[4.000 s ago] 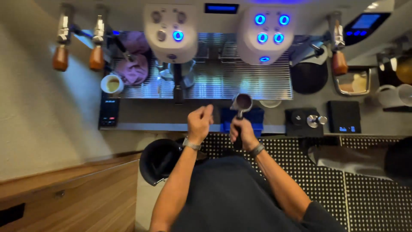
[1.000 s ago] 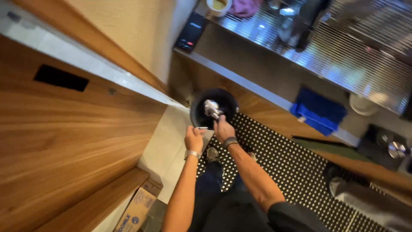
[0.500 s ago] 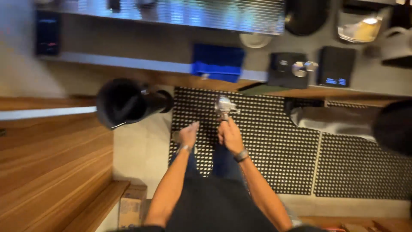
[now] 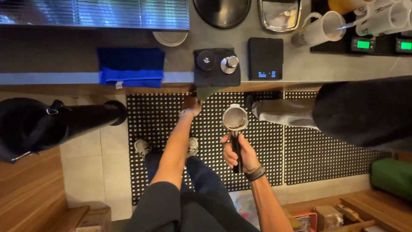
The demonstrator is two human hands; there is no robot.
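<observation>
The right hand (image 4: 235,151) has its grip closed around a portafilter (image 4: 235,120) handle, held below the surface's (image 4: 296,64) front edge. The left hand (image 4: 192,103) pinches a green cloth (image 4: 209,92) at that edge.

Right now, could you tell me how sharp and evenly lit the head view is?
Head view: sharp in the middle, the portafilter in the right hand crisp; straight counter edges bow from wide-angle distortion; glare streaks the metal grille; the scale display glows.

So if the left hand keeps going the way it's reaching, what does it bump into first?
Probably the green cloth hanging at the counter edge: the left hand is right beside it already, though depth is hard to judge from above.
</observation>
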